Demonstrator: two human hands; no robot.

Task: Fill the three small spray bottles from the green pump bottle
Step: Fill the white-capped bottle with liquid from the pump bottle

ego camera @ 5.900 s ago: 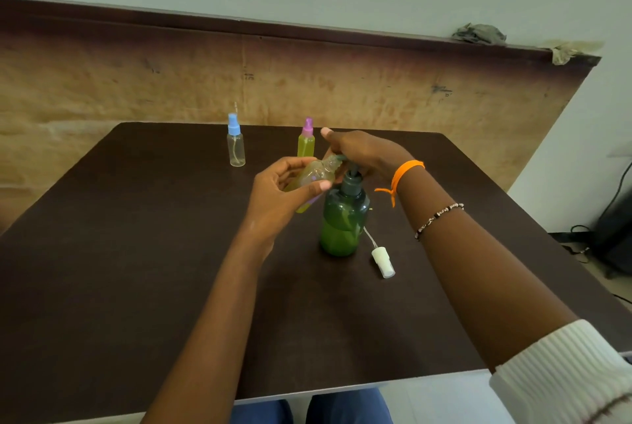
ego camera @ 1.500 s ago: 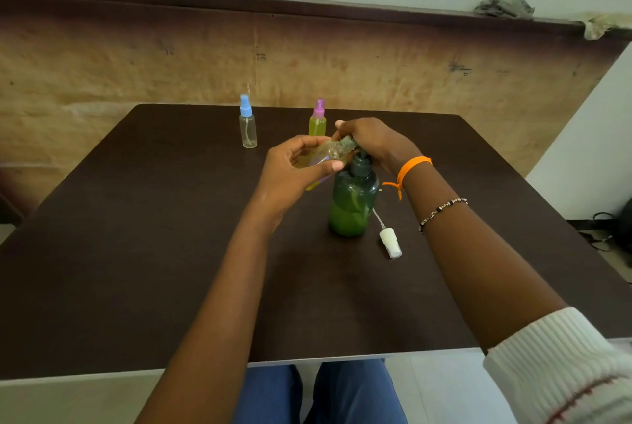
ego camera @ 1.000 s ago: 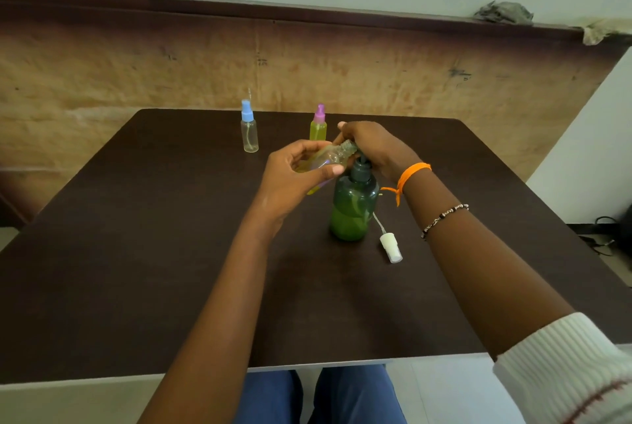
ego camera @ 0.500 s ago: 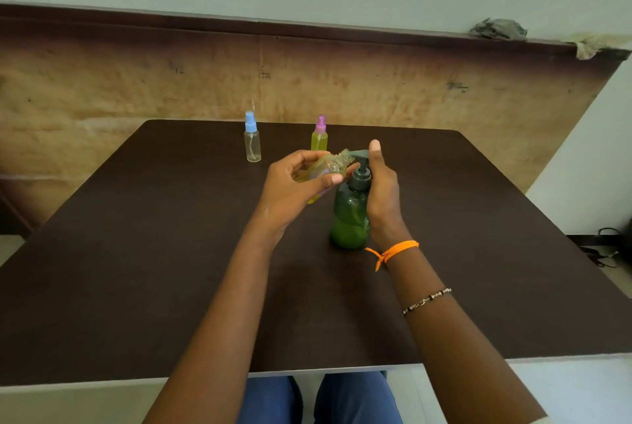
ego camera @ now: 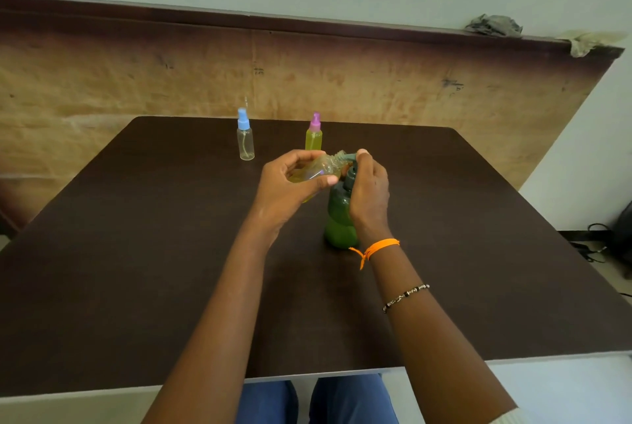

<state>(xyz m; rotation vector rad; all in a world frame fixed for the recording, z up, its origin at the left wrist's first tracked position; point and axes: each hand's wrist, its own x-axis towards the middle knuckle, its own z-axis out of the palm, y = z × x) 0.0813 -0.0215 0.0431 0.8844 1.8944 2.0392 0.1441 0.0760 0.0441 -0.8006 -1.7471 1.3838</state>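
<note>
Tilted with its open neck against the pump spout, an uncapped spray bottle (ego camera: 314,172) is gripped in the curled fingers of the left hand (ego camera: 290,184). Just right of it, the green pump bottle (ego camera: 338,218) stands on the table (ego camera: 136,252), wrapped by the right hand (ego camera: 371,191), whose forefinger lies on the pump head. Three small bottles are counted: this one, a blue-capped bottle (ego camera: 245,138) and a pink-capped bottle (ego camera: 314,134) upright at the far edge.

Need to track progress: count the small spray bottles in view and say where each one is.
3. The blue-capped bottle stands at the far edge of the table; the pink-capped bottle stands to its right; the uncapped bottle is held tilted in the left hand.
</note>
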